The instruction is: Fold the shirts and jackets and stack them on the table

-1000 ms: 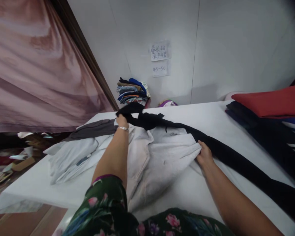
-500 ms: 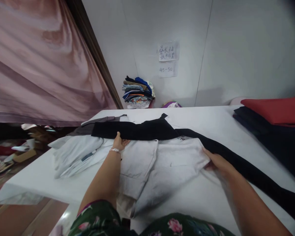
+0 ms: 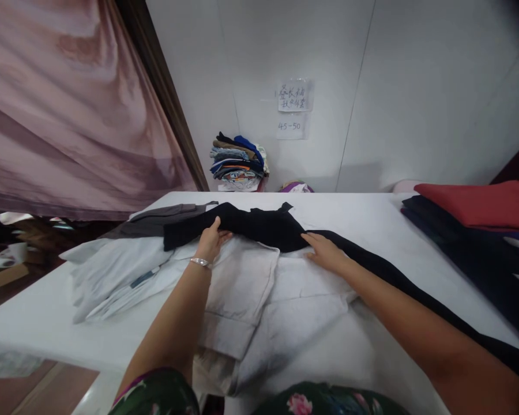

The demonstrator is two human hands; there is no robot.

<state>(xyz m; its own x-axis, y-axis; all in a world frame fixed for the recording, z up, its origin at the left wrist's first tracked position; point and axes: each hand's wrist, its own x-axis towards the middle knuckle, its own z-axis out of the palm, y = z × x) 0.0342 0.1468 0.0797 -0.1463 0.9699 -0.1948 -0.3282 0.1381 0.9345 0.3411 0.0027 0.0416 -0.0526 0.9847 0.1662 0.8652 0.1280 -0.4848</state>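
Note:
A black and white long-sleeved garment lies across the table in front of me, its black part (image 3: 263, 227) at the far side and its pale body (image 3: 242, 282) spread nearer to me. My left hand (image 3: 211, 239) grips the near edge of the black cloth, thumb on top and fingers partly hidden beneath, and the cloth arches up there. At the right, my right hand (image 3: 326, 251) rests with outstretched fingers on the black edge where it meets the pale cloth. One long black sleeve (image 3: 398, 276) trails away beneath my right forearm.
A pale garment (image 3: 116, 271) and a dark grey one (image 3: 155, 222) lie on the left of the white table (image 3: 47, 311). Folded red cloth (image 3: 480, 202) tops a dark pile (image 3: 467, 253) at right. Beyond the far edge stands a clothes stack (image 3: 237, 164). A pink curtain (image 3: 82, 104) hangs left.
My right hand has let go of the pale cloth's right corner and moved left and up to the black edge. The black cloth at my left hand has bunched upward.

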